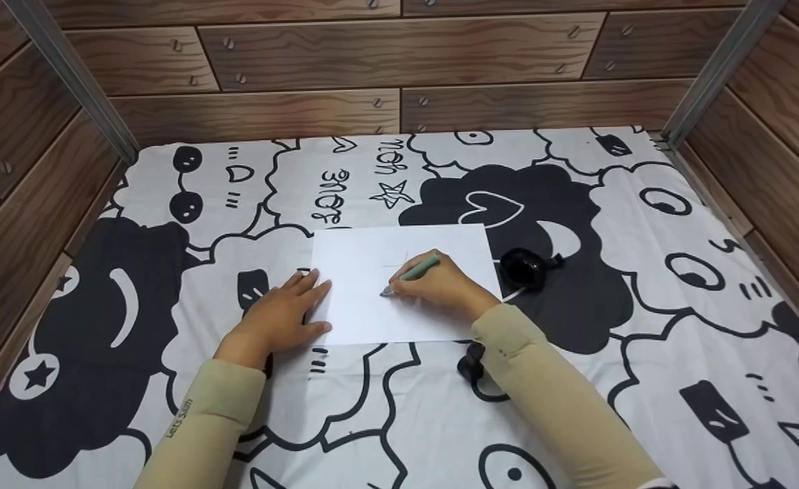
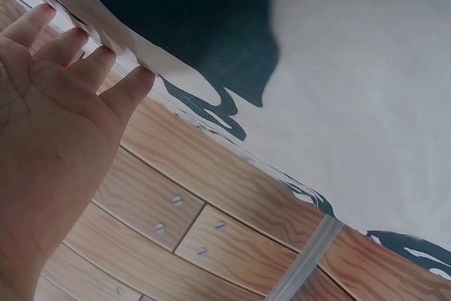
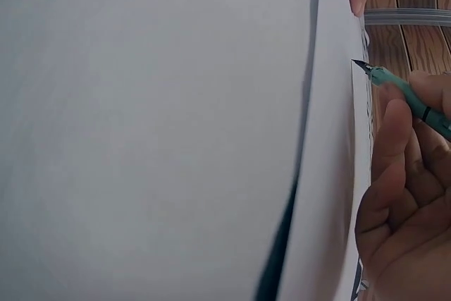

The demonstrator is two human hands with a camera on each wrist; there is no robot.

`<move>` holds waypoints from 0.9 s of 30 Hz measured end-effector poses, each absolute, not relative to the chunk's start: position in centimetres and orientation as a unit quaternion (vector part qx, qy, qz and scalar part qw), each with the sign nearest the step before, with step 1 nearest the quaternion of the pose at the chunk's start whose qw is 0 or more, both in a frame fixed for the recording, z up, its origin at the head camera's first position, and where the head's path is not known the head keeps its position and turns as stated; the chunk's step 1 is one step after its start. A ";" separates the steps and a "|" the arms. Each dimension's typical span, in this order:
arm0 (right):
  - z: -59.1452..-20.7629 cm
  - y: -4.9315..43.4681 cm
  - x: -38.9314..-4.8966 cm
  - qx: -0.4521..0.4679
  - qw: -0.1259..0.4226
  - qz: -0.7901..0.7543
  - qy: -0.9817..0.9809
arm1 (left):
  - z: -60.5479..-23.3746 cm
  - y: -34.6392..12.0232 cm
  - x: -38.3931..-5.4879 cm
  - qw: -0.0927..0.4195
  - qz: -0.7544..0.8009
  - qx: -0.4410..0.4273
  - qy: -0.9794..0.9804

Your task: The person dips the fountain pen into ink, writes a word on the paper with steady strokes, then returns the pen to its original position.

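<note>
My right hand (image 1: 440, 282) pinches a green fountain pen (image 1: 419, 267) between thumb and fingers. Its dark nib meets the white sheet of paper (image 1: 355, 312) near the middle, as the head view shows. In the right wrist view the pen (image 3: 398, 86) points its nib at the paper (image 3: 335, 139). A few faint thin lines show on the sheet just above the hand. My left hand (image 1: 284, 316) lies spread with its fingertips on the sheet's left edge. From the left wrist, the left hand (image 2: 63, 118) shows its palm side, fingers extended, holding nothing.
A glossy black rounded object (image 1: 523, 269) sits just off the paper's right edge; its kind is unclear. Beneath everything spreads a black-and-white cartoon-print cloth (image 1: 345, 394). Wood-plank-patterned walls (image 1: 399, 58) with grey corner posts (image 1: 718, 75) enclose the back and sides.
</note>
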State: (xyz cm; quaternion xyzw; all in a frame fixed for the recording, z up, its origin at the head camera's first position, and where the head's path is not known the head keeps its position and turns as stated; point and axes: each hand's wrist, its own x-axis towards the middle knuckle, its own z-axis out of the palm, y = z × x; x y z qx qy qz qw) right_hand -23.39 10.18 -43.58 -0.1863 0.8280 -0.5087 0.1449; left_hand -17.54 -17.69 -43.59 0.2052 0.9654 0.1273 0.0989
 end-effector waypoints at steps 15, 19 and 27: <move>-43.3 9.4 -23.1 -0.214 0.155 -0.520 0.812 | -43.6 -17.6 -17.6 0.100 0.126 0.201 0.966; -43.4 9.3 -23.3 -0.216 0.148 -0.527 0.808 | -43.6 -17.6 -17.5 0.100 0.128 0.197 0.967; -43.5 9.6 -23.8 -0.184 0.110 -0.548 0.808 | -43.6 -17.6 -17.5 0.101 0.132 0.196 0.966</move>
